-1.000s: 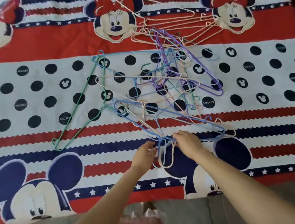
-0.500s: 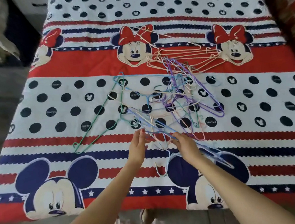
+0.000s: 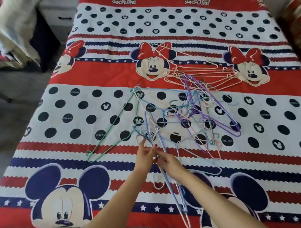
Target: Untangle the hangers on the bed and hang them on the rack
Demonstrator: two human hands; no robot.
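A tangle of thin wire hangers [image 3: 191,114] in blue, purple, pink and cream lies across the bed's [image 3: 73,105] dotted band. A green hanger [image 3: 111,129] lies apart at the left, and several cream ones [image 3: 197,72] rest further back. My left hand [image 3: 144,155] and my right hand [image 3: 168,163] meet at the near edge of the tangle. Each pinches the wires of a lifted bundle of blue and pink hangers [image 3: 178,198], which hangs down toward me between my forearms. The rack is not in view.
The bed wears a red, white and navy cartoon-mouse cover. Grey floor [image 3: 6,125] runs along its left side, with a dark cabinet and draped pale cloth [image 3: 13,29] at the far left. A red patterned cushion [image 3: 299,26] sits at the right edge.
My hands came together and lifted a bundle of blue and pink hangers off the bed's near edge, swinging it up so it hangs toward me. The camera tilted up, showing more bed.
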